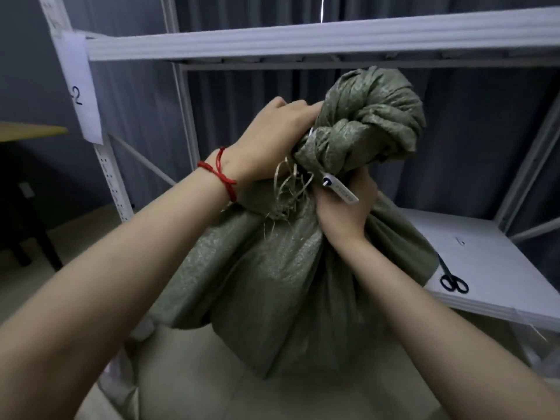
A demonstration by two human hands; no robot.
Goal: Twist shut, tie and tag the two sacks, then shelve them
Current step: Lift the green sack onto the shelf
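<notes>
A green woven sack [272,283] hangs in front of me, its neck twisted into a thick knot [372,116] at the top. A white tag [341,189] on a tie dangles from the neck, beside frayed straw-coloured strands [285,189]. My left hand [272,140], with a red string on its wrist, grips the neck from the left just under the knot. My right hand [345,207] clutches the neck from below, right under the tag. The sack's bottom is off the floor, level with the lower shelf board [485,237] of the white metal rack.
Black scissors [453,278] lie on the lower shelf board near its front edge. An upper shelf beam [303,40] crosses above the sack. A paper label marked "2" [80,89] hangs on the rack's left post. A yellow-topped table [27,131] stands at left. Pale material lies on the floor below.
</notes>
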